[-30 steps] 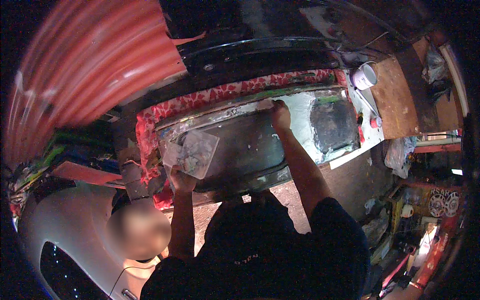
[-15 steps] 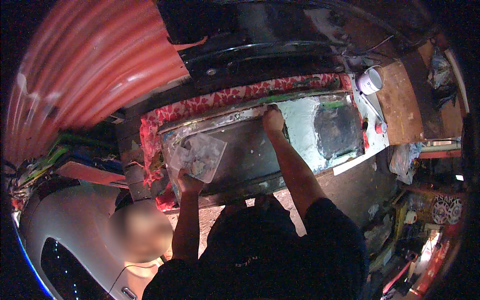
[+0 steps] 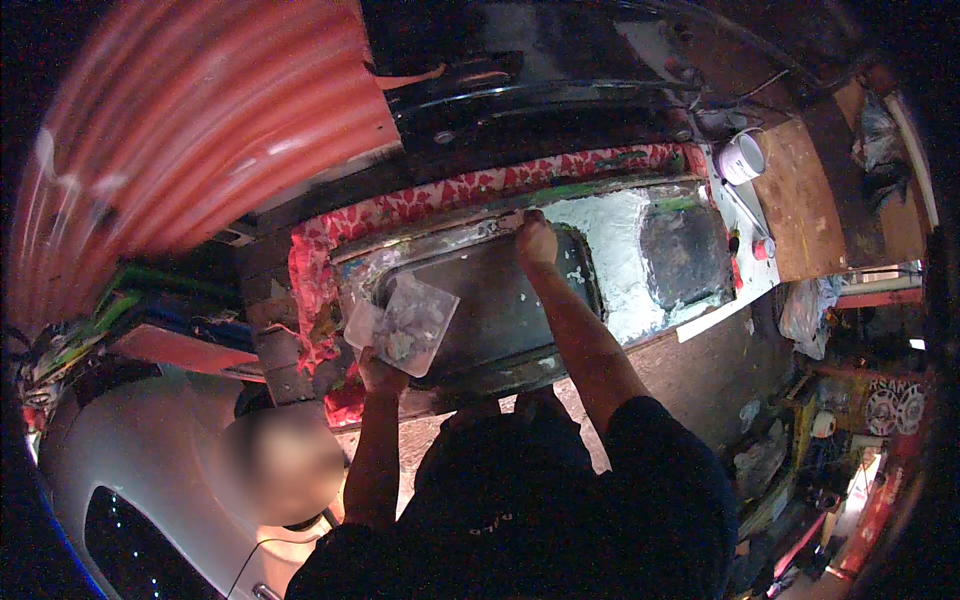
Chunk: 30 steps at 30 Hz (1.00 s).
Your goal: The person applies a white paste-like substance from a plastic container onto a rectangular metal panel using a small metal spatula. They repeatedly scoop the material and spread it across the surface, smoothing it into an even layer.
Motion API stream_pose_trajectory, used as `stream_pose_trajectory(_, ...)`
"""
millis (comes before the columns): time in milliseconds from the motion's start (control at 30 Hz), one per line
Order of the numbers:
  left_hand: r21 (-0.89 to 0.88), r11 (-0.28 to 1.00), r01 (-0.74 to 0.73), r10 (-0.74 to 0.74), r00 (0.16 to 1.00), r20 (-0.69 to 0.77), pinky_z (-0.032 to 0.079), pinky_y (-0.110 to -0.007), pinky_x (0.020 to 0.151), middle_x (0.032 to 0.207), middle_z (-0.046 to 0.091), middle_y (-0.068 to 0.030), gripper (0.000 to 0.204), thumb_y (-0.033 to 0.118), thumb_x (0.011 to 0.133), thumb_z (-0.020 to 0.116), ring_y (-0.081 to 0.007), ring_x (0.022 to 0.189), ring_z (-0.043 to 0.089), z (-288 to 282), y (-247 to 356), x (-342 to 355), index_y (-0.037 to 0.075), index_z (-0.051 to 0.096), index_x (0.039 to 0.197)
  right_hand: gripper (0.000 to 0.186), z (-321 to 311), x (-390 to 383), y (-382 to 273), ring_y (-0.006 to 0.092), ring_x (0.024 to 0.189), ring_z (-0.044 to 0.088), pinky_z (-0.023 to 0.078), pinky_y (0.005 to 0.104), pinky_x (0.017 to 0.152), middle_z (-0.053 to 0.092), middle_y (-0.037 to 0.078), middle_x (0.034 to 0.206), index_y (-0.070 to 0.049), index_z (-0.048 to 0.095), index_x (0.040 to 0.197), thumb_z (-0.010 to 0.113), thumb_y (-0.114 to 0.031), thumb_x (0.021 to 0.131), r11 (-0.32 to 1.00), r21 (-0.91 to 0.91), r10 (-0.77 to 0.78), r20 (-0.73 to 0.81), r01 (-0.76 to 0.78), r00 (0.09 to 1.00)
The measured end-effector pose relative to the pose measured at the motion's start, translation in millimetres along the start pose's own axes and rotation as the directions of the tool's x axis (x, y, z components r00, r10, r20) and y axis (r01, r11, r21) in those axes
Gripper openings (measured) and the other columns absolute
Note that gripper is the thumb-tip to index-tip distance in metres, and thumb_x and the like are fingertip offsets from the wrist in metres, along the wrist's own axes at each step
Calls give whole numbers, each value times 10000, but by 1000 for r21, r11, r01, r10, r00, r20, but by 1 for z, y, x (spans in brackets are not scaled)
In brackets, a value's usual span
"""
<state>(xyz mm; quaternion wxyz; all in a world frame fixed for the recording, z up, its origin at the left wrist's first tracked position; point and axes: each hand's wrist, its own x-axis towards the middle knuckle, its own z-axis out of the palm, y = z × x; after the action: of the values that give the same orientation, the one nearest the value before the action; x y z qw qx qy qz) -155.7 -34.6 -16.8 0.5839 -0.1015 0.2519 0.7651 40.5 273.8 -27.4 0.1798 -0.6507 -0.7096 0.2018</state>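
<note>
A small white tub [image 3: 741, 157] with a round rim is standing at the right end of the bench, just beside a brown board. Colourful round labels [image 3: 888, 405], red and white, are showing on the far right, too blurred to make out.

The left hand [image 3: 380, 372] holds up a flat, square grey mixing board smeared with pale filler [image 3: 405, 322], its grip closed on the board's lower edge. The right hand [image 3: 536, 240] presses a small tool, too small to make out, against the upper rim of a long dark metal panel [image 3: 500, 300] patched with white filler. The panel lies on a red flower-patterned cloth [image 3: 420, 205], with a white plastic tub [image 3: 742, 158] well off to the right.
</note>
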Motion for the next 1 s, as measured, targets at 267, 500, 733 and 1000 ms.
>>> stream_pose_trajectory(267, -2, 1000, 15, -15, 999, 45, 373, -538, 1026, 1287, 505, -131, 686, 219, 658, 539, -368, 1201, 470, 0, 13, -13, 88, 441, 1324, 261, 40, -14, -6, 412, 863, 620, 509, 489, 769, 646, 212, 935, -47, 600, 989, 443, -221, 873, 965, -131, -215, 92, 226, 972)
stream_pose_trajectory(500, 32, 999, -10, 10, 1000, 16, 349, -598, 1024, 1307, 490, -133, 703, 252, 663, 560, -372, 1229, 440, -8, 20, -25, 104, 433, 1338, 229, 33, -35, -40, 407, 854, 623, 517, 485, 754, 655, 201, 904, -48, 634, 950, 522, -203, 825, 972, -22, -230, 81, 233, 970)
stream_pose_trajectory(733, 8, 1000, -4, 4, 1000, 7, 337, -585, 1041, 1330, 481, -127, 730, 251, 659, 552, -370, 1231, 439, -1, 19, -30, 108, 414, 1361, 218, 64, -52, -59, 389, 823, 640, 512, 472, 720, 663, 201, 865, -55, 663, 927, 574, -212, 806, 966, 47, -254, -25, 255, 967)
stream_pose_trajectory(1000, -33, 996, -79, 81, 995, 49, 356, -542, 1032, 1308, 502, -126, 609, 284, 777, 533, -358, 1208, 467, -48, 18, -21, 100, 434, 1349, 269, -29, -18, -14, 218, 680, 611, 476, 348, 618, 671, 114, 807, 11, 679, 971, 651, -213, 824, 835, 548, 63, 0, -52, 998)
